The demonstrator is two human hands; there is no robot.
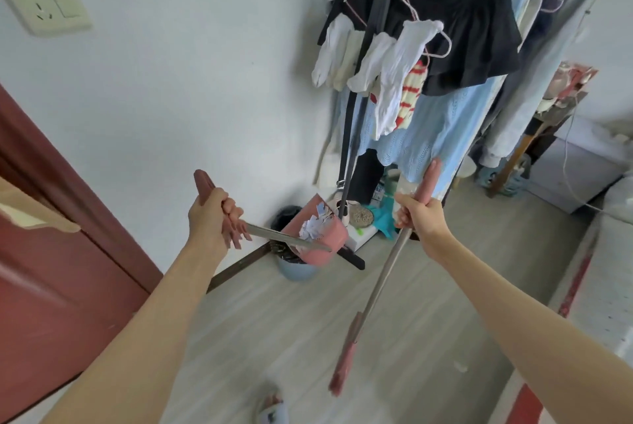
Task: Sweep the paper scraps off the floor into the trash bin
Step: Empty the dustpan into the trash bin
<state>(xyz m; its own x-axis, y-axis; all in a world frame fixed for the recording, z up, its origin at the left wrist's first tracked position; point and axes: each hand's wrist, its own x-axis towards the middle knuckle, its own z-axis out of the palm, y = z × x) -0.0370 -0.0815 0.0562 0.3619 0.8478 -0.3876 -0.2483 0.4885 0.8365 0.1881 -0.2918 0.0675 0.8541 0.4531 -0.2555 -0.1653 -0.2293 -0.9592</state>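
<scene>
**Dustpan tipped over bin: scraps mid-dump**

Position: the pink dustpan (317,238) is lifted off the floor and tilted above the blue trash bin (296,268), centre of frame, against the wall. The paper scraps (313,226), white and pale blue, sit bunched at the pan's mouth, not yet in the bin. One small white scrap (460,367) remains on the floor (274,321), lower right of frame.

Risks (judgement):
- The pan's mouth looks offset to the right of the bin opening; if tipped further here, scraps could fall beside the bin rather than into it.
- Light paper may flutter sideways during a fast tip.
- The bin already holds dark material near its rim, so scraps could slide off the top.
- The broom (346,358) hangs free in the lower centre; a swing of its head could scatter whatever lies on the floor.

Fingers:
- Left hand (214,214): fingers curled fully around the dustpan's pink handle grip, no gap visible, carrying the pan by its long metal shaft.
- Right hand (416,214): fingers wrapped tight around the broom's pink grip, near its upper end, holding the broom head just off the floor.
</scene>
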